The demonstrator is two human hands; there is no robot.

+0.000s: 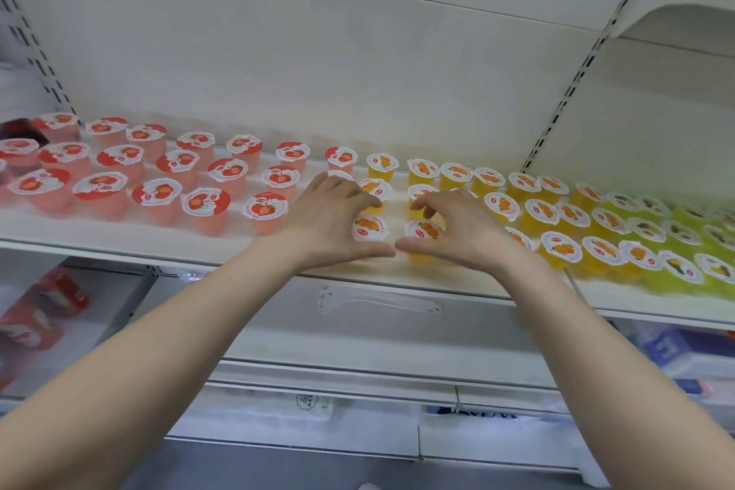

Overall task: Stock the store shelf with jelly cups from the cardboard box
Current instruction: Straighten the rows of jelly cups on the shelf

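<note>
The left hand [332, 219] curls round one orange jelly cup [370, 229], the right hand [463, 229] round the neighbour cup [423, 231], near the shelf [119, 238] edge; a careless shove could knock either off.

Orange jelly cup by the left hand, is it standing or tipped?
Upright: the orange jelly cup stands on the shelf, top facing up.

Close head view, forward onto shelf [119, 235]

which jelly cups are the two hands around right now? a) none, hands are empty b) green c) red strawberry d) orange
d: the left hand curls round one orange cup, the right hand round a second orange cup, at the shelf front.
</note>
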